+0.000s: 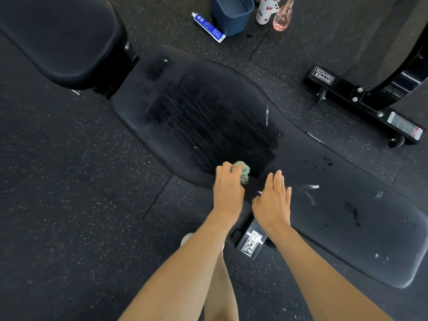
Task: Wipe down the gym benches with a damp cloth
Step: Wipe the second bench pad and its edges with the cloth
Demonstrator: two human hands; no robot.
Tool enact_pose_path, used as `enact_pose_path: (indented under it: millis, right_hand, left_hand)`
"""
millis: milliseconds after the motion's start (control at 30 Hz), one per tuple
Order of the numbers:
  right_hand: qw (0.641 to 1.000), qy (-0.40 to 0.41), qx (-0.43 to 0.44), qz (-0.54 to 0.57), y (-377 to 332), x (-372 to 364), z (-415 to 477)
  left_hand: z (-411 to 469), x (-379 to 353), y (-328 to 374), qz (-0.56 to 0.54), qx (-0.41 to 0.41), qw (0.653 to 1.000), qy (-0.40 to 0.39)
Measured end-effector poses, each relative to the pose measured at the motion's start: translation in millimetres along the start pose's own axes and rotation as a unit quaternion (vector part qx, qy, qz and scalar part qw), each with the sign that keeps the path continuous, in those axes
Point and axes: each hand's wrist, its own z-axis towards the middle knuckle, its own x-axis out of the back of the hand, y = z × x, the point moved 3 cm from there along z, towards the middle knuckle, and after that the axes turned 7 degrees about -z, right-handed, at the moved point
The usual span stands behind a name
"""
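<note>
A long black padded gym bench [347, 228] runs from the upper left to the lower right. Its seat pad [196, 107] shows a dark wet patch of wipe strokes in the middle. My left hand [228, 188] grips a crumpled green cloth [243, 169] at the near edge of that wet patch. My right hand [274, 200] lies flat with straight fingers on the bench, just right of the cloth. Dark droplets and white scuffs dot the back pad to the right.
A second black pad [60, 35] sits at the top left. On the speckled rubber floor behind stand a blue bin [231, 17], a blue and white tube [208, 27], a patterned white bottle [265, 10] and a pink spray bottle [282, 17]. A black machine base [361, 105] is at right.
</note>
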Motion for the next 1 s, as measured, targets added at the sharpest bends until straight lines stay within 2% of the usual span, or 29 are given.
enact_pose_path:
  millis: [200,267,333,433,500,733,900,1000]
  right_hand:
    - [1.000,0.011,-0.021,-0.014,20.1,-2.8,-6.1]
    - [1.000,0.004,-0.019,-0.018,24.6,-1.8,-9.4]
    - [1.000,-0.009,-0.016,-0.021,25.2,-1.0,-14.0]
    - [0.999,-0.029,-0.005,-0.033,19.4,-1.5,-17.7]
    - [0.998,-0.046,0.007,-0.042,14.0,-3.9,-16.4]
    - [0.997,-0.035,0.019,-0.061,4.8,-10.0,-13.5]
    - [0.998,-0.012,0.023,-0.056,6.1,-13.9,-12.9]
    - [0.997,-0.014,0.029,-0.068,4.6,-14.3,-14.8]
  left_hand:
    - [-8.5,-25.6,21.2,-0.020,-0.070,0.983,-0.169]
    - [-9.2,-9.9,15.8,-0.032,-0.090,0.984,-0.147]
    - [-10.6,17.3,0.1,-0.027,-0.091,0.993,-0.069]
    - [-5.7,59.6,-43.3,-0.002,-0.008,0.998,0.055]
    - [-2.2,75.8,-63.1,0.014,0.049,0.995,0.091]
    - [-8.1,51.6,-51.8,0.042,0.063,0.995,0.070]
    - [-18.0,33.7,-39.7,0.036,0.030,0.998,0.036]
    - [-26.7,15.8,-24.7,0.029,-0.004,1.000,-0.011]
